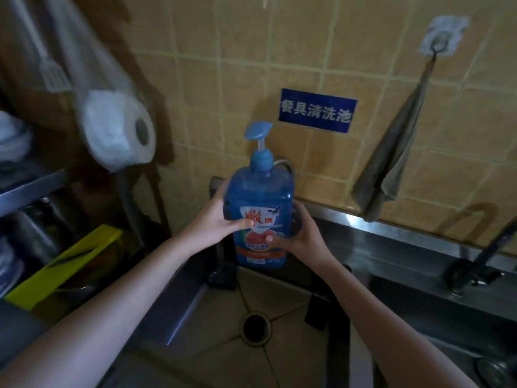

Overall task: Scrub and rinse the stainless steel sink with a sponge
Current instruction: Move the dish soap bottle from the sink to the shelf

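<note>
A blue sign (317, 111) on the tiled wall (223, 51), right of centre in the upper half of the frame, carried white characters reading 餐具清洗池. Below it, at centre, the blue dish-soap pump bottle (258, 191) bore a white shield label (263, 215) with large red characters. The first read 雕. The finer print lower down was too blurred to read.

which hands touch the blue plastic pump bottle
Touching: head view shows left hand and right hand gripping the blue plastic pump bottle from both sides.
</note>
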Demonstrator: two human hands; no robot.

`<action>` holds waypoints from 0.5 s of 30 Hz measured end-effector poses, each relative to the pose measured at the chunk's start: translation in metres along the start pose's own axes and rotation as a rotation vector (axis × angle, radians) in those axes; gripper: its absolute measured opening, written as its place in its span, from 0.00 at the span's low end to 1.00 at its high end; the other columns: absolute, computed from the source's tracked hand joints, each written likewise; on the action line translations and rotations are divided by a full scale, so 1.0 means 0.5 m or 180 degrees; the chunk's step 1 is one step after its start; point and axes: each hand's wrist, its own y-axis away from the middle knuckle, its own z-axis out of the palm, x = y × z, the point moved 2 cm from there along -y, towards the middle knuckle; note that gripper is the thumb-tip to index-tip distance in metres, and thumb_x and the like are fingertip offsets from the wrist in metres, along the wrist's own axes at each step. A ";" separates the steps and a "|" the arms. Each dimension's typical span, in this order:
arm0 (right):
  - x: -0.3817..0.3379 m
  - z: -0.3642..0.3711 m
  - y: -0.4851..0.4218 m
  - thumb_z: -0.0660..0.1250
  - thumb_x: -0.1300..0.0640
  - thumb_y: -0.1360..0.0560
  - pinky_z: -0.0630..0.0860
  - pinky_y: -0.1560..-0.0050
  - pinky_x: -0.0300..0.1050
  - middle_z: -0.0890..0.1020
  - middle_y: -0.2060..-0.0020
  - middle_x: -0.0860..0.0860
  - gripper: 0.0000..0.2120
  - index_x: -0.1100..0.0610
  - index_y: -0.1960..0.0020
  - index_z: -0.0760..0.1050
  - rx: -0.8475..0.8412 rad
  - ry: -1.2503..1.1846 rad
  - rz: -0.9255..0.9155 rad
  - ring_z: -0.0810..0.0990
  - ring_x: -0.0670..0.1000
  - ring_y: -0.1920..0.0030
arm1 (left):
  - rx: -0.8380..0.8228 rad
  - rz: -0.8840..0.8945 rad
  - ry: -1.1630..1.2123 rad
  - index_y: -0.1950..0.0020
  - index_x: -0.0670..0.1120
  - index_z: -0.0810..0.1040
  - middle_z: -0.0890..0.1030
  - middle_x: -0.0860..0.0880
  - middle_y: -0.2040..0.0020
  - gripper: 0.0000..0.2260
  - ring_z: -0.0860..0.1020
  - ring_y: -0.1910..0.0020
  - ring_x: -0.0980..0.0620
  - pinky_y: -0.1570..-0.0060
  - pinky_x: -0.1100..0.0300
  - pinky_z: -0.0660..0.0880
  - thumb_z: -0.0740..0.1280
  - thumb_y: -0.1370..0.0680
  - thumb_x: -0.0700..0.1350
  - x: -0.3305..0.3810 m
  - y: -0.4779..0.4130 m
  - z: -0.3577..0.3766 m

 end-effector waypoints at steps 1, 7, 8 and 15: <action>-0.016 0.030 -0.005 0.79 0.53 0.38 0.78 0.42 0.57 0.77 0.39 0.52 0.41 0.54 0.30 0.63 -0.0071 -0.0020 -0.0032 0.77 0.50 0.39 | 0.0098 -0.0021 -0.0018 0.26 0.56 0.55 0.70 0.68 0.37 0.42 0.69 0.38 0.70 0.48 0.75 0.71 0.75 0.34 0.54 0.002 0.020 -0.029; -0.099 0.218 -0.023 0.78 0.64 0.36 0.78 0.41 0.54 0.78 0.40 0.54 0.39 0.58 0.30 0.63 -0.0531 -0.0242 -0.0255 0.78 0.51 0.40 | 0.0553 -0.0034 -0.0209 0.25 0.51 0.55 0.70 0.52 0.30 0.43 0.69 0.32 0.55 0.35 0.49 0.70 0.75 0.34 0.50 0.017 0.154 -0.199; -0.113 0.249 -0.024 0.78 0.63 0.36 0.78 0.41 0.51 0.78 0.40 0.53 0.39 0.58 0.30 0.63 -0.0594 -0.0272 -0.0289 0.78 0.50 0.40 | 0.0640 -0.0019 -0.0244 0.25 0.51 0.55 0.70 0.52 0.30 0.42 0.68 0.32 0.55 0.34 0.49 0.70 0.75 0.33 0.49 0.019 0.176 -0.226; -0.210 0.454 -0.027 0.77 0.61 0.34 0.78 0.41 0.44 0.79 0.39 0.50 0.37 0.55 0.30 0.65 -0.1152 -0.0491 -0.0477 0.78 0.47 0.39 | 0.1182 -0.0049 -0.0495 0.27 0.60 0.55 0.66 0.57 0.29 0.43 0.66 0.30 0.59 0.34 0.59 0.69 0.76 0.35 0.57 0.032 0.340 -0.392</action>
